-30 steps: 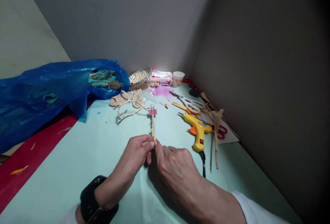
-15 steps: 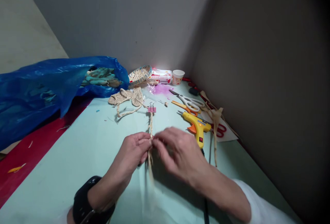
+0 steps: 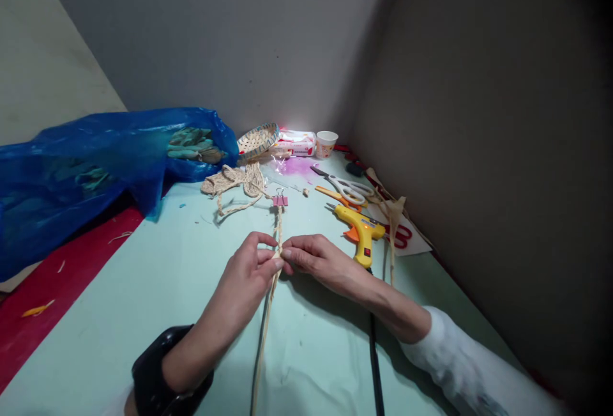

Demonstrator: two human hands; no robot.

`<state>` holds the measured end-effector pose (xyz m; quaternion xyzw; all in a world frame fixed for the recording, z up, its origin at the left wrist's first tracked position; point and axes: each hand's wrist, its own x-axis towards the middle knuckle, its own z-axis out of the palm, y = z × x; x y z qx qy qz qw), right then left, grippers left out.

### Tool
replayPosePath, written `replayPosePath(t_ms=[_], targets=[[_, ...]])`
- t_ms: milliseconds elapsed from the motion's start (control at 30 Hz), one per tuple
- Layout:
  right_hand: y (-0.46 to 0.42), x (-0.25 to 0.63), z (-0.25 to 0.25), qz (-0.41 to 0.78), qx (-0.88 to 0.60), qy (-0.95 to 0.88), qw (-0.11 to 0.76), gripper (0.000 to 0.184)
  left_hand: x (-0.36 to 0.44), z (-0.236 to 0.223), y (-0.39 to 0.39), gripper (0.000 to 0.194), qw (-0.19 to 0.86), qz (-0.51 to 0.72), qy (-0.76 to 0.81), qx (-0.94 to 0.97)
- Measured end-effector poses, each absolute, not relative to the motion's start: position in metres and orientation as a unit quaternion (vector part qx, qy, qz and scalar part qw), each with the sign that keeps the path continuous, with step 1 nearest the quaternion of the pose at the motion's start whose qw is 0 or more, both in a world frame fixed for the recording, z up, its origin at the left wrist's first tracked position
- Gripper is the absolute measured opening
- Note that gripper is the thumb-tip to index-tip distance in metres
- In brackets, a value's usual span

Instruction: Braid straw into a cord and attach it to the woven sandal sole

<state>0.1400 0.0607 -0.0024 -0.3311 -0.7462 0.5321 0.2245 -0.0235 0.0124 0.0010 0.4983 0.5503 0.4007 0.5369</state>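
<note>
A thin straw-coloured braid (image 3: 280, 227) runs toward me from a pink binder clip (image 3: 280, 200) on the pale green table. My left hand (image 3: 253, 266) pinches it from the left, thumb and fingertips closed on the strands. From the right, my right hand (image 3: 318, 259) grips the same spot, its fingertips touching those of the left. Below the hands the loose strands (image 3: 265, 326) hang down to the near edge of the view. Beyond the clip, the finished cord lies in a folded bundle (image 3: 234, 179). The exact crossing of the strands is hidden by the fingertips.
On the right lie a yellow glue gun (image 3: 363, 231) with a black cable, white-handled scissors (image 3: 345, 186) and an orange-handled tool (image 3: 338, 196). At the back stand a woven basket (image 3: 258, 141), a tissue pack (image 3: 295, 143) and a paper cup (image 3: 327, 144). A blue plastic bag (image 3: 96, 160) fills the left.
My right hand has lowered and drawn flatter against the braid, its fingertips now closed on it. My left fingers have shifted slightly upward. The loose strands, blurred before, now hang still.
</note>
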Motion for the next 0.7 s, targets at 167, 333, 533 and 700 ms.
replayPosePath(t_ms=[167,333,533,700], targets=[[0.062,0.139,-0.008,0.656,-0.322,-0.651,0.203,0.029,-0.025,0.001,0.011,0.017,0.469,0.373,0.566,0.566],[0.055,0.131,-0.01,0.632,-0.365,-0.635,0.254,0.028,-0.023,0.007,0.007,0.014,0.37,0.325,0.587,0.643],[0.048,0.128,-0.007,0.49,-0.432,-0.698,0.293,0.029,-0.027,0.017,0.006,0.012,0.266,0.248,0.633,0.683],[0.047,0.13,-0.009,0.514,-0.433,-0.667,0.321,0.029,-0.027,0.016,0.0,0.028,0.243,0.221,0.627,0.706]])
